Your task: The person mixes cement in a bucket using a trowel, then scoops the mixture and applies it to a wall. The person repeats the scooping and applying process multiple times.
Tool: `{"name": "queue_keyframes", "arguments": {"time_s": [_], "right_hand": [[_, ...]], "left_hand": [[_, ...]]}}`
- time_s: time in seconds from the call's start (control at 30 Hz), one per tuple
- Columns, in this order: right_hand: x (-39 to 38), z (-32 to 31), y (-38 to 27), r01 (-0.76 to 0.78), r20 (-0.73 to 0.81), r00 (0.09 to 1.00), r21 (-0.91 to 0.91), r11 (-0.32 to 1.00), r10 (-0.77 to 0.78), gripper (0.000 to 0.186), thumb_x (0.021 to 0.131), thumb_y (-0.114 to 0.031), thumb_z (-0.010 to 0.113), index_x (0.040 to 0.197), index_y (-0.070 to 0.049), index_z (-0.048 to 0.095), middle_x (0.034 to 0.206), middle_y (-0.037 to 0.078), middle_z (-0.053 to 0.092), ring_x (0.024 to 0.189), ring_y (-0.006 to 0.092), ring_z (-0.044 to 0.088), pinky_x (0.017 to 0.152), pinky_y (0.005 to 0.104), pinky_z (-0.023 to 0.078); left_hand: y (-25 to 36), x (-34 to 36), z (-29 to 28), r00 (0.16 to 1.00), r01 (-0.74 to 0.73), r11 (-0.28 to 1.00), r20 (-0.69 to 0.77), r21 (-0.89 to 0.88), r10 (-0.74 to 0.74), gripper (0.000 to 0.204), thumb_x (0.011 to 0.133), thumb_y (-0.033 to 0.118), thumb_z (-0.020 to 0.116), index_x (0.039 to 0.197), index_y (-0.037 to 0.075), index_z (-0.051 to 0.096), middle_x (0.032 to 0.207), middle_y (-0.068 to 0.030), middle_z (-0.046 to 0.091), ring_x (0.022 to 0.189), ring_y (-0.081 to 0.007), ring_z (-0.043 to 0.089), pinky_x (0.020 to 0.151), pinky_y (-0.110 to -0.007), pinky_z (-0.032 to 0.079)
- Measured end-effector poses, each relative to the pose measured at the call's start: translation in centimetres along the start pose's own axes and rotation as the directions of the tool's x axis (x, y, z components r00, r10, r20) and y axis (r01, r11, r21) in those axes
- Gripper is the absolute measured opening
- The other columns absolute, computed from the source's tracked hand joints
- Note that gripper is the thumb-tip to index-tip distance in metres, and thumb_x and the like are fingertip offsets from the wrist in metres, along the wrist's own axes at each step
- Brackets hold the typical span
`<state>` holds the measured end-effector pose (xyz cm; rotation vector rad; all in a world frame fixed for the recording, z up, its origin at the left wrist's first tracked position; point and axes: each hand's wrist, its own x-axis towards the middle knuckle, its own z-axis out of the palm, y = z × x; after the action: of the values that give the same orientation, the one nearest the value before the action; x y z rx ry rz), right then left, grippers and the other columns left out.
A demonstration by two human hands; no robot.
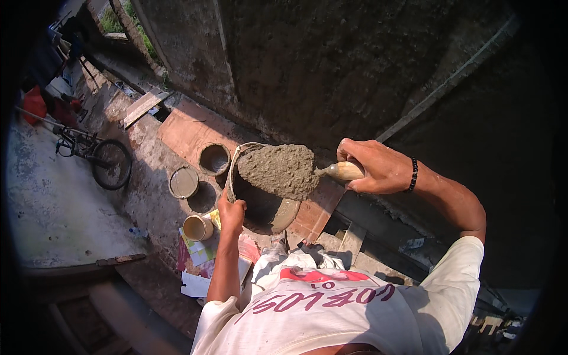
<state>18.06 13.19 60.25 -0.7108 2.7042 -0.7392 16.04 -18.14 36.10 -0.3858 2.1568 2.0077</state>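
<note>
My right hand (378, 168) is closed round the wooden handle of a trowel (348, 171). A thick heap of wet grey mortar (279, 170) covers the trowel's blade, hiding the metal. Just left of and below the load, my left hand (231, 213) grips the pale rim of a bucket (231, 177). More mortar (285, 215) shows inside the bucket at its lower right, while the trowel's load hides much of the opening.
Several round containers stand left of the bucket, among them a tan pail (197, 228). Boards (192, 133) lie along the dark wall (307, 77) ahead. A bicycle (111, 164) is at far left. Papers (198, 251) lie near my feet.
</note>
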Motion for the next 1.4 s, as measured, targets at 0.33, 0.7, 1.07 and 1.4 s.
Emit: {"name": "queue_keyframes", "arguments": {"time_s": [0.33, 0.7, 1.07, 1.4], "right_hand": [[3.1, -5.2, 10.1, -0.415, 0.139, 0.906, 0.468, 0.780, 0.399, 0.035, 0.082, -0.025, 0.068, 0.098, 0.005, 0.063, 0.072, 0.006, 0.060, 0.059, 0.0119, 0.055, 0.053, 0.0303, 0.044], [0.4, -12.3, 9.1, -0.410, -0.451, 0.736, 0.296, 0.863, 0.504, 0.033, 0.083, -0.017, 0.059, 0.111, -0.001, 0.056, 0.072, -0.002, 0.049, 0.061, 0.0082, 0.048, 0.053, 0.0259, 0.041], [2.1, 8.8, 7.0, -0.269, 0.156, 0.922, -0.403, 0.875, 0.356, 0.037, 0.074, -0.008, 0.060, 0.111, -0.004, 0.059, 0.098, 0.026, 0.061, 0.089, 0.0404, 0.065, 0.079, 0.0477, 0.052], [1.1, 16.7, 7.4, -0.081, -0.052, 0.997, -0.693, 0.717, 0.062, 0.039, 0.081, -0.011, 0.057, 0.120, -0.007, 0.059, 0.091, 0.013, 0.055, 0.083, 0.0276, 0.057, 0.069, 0.0387, 0.044]], "left_hand": [[-4.3, -0.6, -2.4, 0.989, 0.113, 0.994, -0.100, 0.007, -0.111, 0.071, 0.068, -0.008, 0.054, 0.138, -0.004, 0.044, 0.081, -0.0089, 0.060, 0.056, -0.0133, 0.051, 0.048, -0.028, 0.041], [-3.0, -2.0, 0.1, 0.991, 0.124, 0.992, -0.044, 0.018, -0.123, 0.061, 0.068, -0.013, 0.049, 0.128, -0.001, 0.054, 0.082, -0.0044, 0.061, 0.063, -0.0105, 0.050, 0.052, -0.024, 0.040], [0.7, -1.1, 4.4, 0.984, 0.079, 0.995, 0.163, -0.062, -0.068, 0.068, 0.070, -0.013, 0.050, 0.135, 0.007, 0.051, 0.076, -0.0022, 0.057, 0.050, -0.0075, 0.042, 0.043, -0.024, 0.032], [4.8, -0.6, 4.3, 0.963, 0.138, 0.979, 0.250, -0.151, -0.098, 0.057, 0.069, -0.012, 0.050, 0.125, 0.001, 0.056, 0.077, -0.0013, 0.057, 0.054, -0.0068, 0.043, 0.045, -0.022, 0.032]]}}
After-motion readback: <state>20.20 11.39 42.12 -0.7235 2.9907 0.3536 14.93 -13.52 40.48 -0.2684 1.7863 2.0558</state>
